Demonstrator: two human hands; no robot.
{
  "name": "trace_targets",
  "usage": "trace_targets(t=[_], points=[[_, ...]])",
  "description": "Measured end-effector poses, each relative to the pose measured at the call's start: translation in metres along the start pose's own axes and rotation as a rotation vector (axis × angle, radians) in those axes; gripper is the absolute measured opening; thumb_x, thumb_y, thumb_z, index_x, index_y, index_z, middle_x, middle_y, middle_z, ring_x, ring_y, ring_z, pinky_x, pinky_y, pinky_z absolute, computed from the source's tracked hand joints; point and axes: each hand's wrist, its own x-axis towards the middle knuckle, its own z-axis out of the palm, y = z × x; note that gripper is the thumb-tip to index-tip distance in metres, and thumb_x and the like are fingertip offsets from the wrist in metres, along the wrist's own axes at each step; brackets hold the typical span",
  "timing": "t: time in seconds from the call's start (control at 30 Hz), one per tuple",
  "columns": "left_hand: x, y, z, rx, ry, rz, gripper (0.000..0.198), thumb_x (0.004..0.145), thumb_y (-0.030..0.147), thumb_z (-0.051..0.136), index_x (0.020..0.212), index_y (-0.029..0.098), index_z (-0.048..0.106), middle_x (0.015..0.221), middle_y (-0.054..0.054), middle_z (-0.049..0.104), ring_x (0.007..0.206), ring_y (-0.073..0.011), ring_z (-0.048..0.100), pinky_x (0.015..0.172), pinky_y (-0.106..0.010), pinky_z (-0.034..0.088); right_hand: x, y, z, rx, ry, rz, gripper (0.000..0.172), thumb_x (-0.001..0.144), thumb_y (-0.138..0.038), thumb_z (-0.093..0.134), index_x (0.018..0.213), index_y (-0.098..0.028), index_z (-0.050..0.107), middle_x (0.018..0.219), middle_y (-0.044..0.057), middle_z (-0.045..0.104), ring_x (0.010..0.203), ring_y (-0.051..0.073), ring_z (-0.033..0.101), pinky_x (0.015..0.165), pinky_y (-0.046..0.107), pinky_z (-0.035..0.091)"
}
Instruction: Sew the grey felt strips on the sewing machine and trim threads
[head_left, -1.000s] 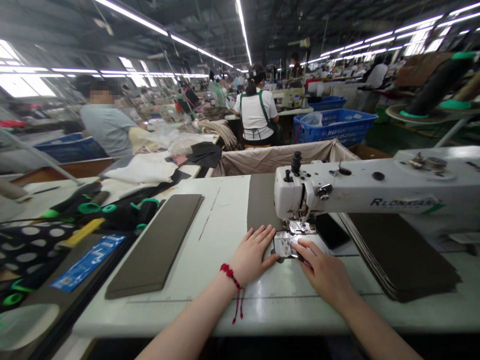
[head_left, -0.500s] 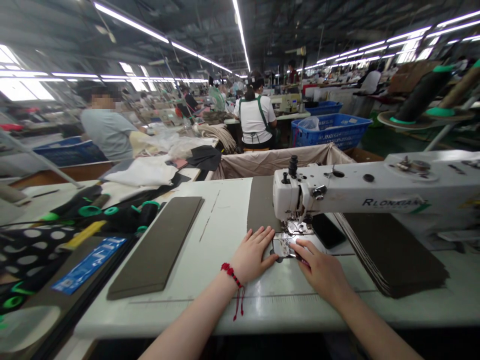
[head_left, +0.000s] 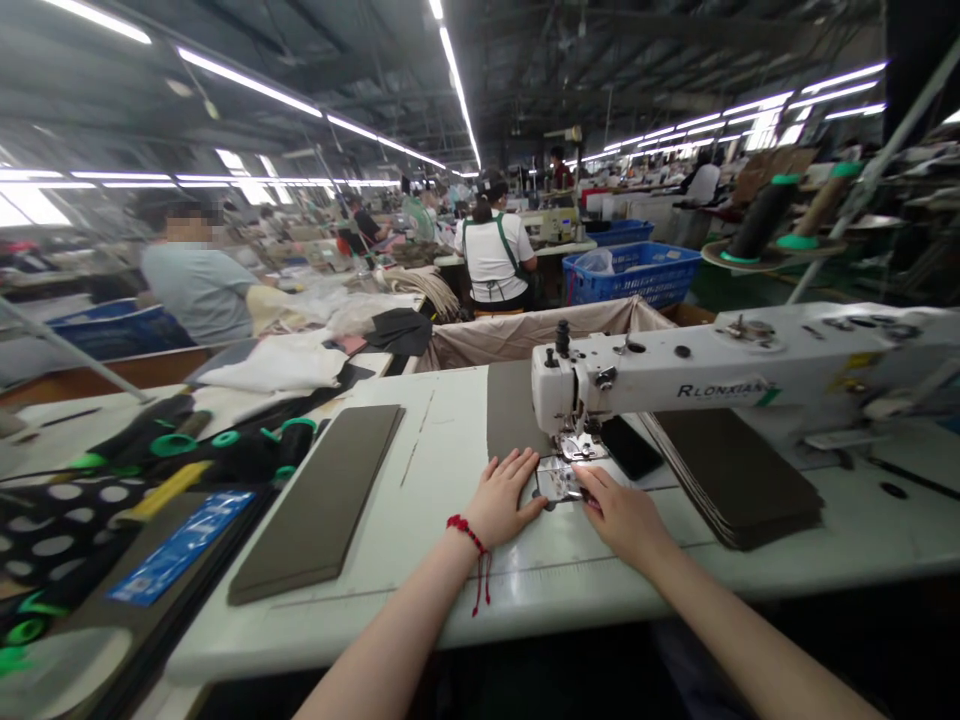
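Observation:
My left hand (head_left: 504, 495) lies flat, fingers spread, on the white sewing table (head_left: 465, 590), touching the near end of a brown fabric strip (head_left: 510, 410) that runs under the needle. My right hand (head_left: 616, 512) rests just right of the metal needle plate (head_left: 556, 480), fingers extended toward the presser foot; it may pinch a small dark thing, too small to name. The white sewing machine (head_left: 720, 375) stretches to the right above both hands. A red bead bracelet sits on my left wrist.
A stack of brown strips (head_left: 322, 500) lies left of my hands, another stack (head_left: 731, 470) right under the machine arm, with a black phone (head_left: 628, 447) beside it. Green-ended thread spools (head_left: 225, 445) and a blue packet (head_left: 176, 545) lie far left. Other workers sit beyond.
The camera has pulled back and swung right, so more of the machine's right side shows. Both hands stay in place at the needle plate.

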Motion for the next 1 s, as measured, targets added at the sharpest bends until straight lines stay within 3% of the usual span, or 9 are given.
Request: trace_targets(t=[0.13,0.23,0.37,0.47,0.6,0.7,0.87,0.93,1.0], points=[[0.007,0.003,-0.007,0.056,0.048,-0.095,0.043,0.097,0.051,0.037,0.118,0.023,0.062,0.116,-0.008,0.067,0.113,-0.0244,0.057,0.101,-0.040,0.036,-0.004,0.001,-0.005,0.016,0.023,0.032,0.025,0.087,-0.024,0.049,0.109,-0.024,0.061,0.112,0.003,0.062,0.086,0.019,0.062,0.065,0.027,0.042],[0.002,0.001,-0.009,0.114,0.082,-0.210,0.049,0.100,0.043,0.030,0.085,0.017,0.068,0.078,-0.010,0.068,0.086,-0.0247,0.065,0.088,-0.040,0.043,-0.006,0.005,-0.009,0.018,0.069,0.103,0.018,0.090,-0.028,0.045,0.095,-0.020,0.061,0.101,0.006,0.062,0.081,0.020,0.061,0.065,0.029,0.041],[-0.032,-0.002,-0.003,0.189,0.164,-0.324,0.032,0.095,0.034,0.043,0.110,0.013,0.061,0.111,-0.016,0.063,0.108,-0.0306,0.057,0.092,-0.043,0.043,-0.011,0.009,-0.017,0.049,0.085,0.142,0.028,0.095,-0.029,0.035,0.108,-0.019,0.058,0.112,0.009,0.061,0.088,0.020,0.061,0.071,0.029,0.043],[-0.069,-0.003,0.000,0.228,0.184,-0.355,0.044,0.091,0.018,0.042,0.134,0.013,0.046,0.136,-0.018,0.049,0.128,-0.0333,0.043,0.103,-0.048,0.037,-0.024,0.003,-0.029,0.094,0.012,0.074,0.030,0.093,-0.028,0.041,0.118,-0.026,0.057,0.124,0.005,0.060,0.098,0.019,0.061,0.074,0.027,0.044],[-0.123,-0.007,-0.003,0.230,0.145,-0.296,0.055,0.083,0.005,0.039,0.138,0.013,0.044,0.140,-0.015,0.047,0.132,-0.0347,0.039,0.106,-0.052,0.035,-0.063,-0.008,-0.054,0.130,-0.102,0.043,0.015,0.086,-0.030,0.051,0.087,-0.025,0.065,0.087,0.002,0.069,0.076,0.019,0.063,0.065,0.027,0.042],[-0.156,-0.008,-0.008,0.143,0.143,-0.227,0.059,0.081,0.000,0.034,0.136,0.017,0.045,0.138,-0.010,0.048,0.134,-0.0298,0.038,0.108,-0.049,0.037,-0.101,-0.007,-0.067,0.226,-0.143,0.175,0.025,0.088,-0.036,0.048,0.068,-0.024,0.057,0.064,0.001,0.062,0.060,0.018,0.057,0.057,0.028,0.039],[-0.167,0.010,-0.013,0.067,0.152,-0.293,0.034,0.093,0.029,0.043,0.122,0.016,0.053,0.116,-0.013,0.058,0.114,-0.0304,0.053,0.099,-0.049,0.044,-0.152,0.003,-0.060,0.474,-0.115,0.440,0.033,0.093,-0.047,0.042,0.074,-0.024,0.055,0.062,-0.001,0.058,0.059,0.016,0.056,0.058,0.027,0.043],[-0.161,0.024,-0.008,0.142,0.172,-0.312,0.055,0.089,0.046,0.051,0.135,0.016,0.044,0.125,-0.016,0.054,0.118,-0.0350,0.050,0.101,-0.056,0.038,-0.164,0.003,-0.054,0.513,-0.144,0.493,0.031,0.093,-0.048,0.042,0.079,-0.024,0.055,0.064,-0.002,0.059,0.060,0.016,0.057,0.059,0.026,0.043],[-0.158,0.036,0.000,0.231,0.172,-0.277,0.072,0.087,0.046,0.053,0.148,0.018,0.026,0.144,-0.019,0.039,0.132,-0.0410,0.034,0.105,-0.065,0.025,-0.172,0.001,-0.049,0.516,-0.173,0.519,0.031,0.094,-0.050,0.041,0.083,-0.024,0.055,0.066,-0.003,0.059,0.062,0.016,0.058,0.061,0.026,0.043]])
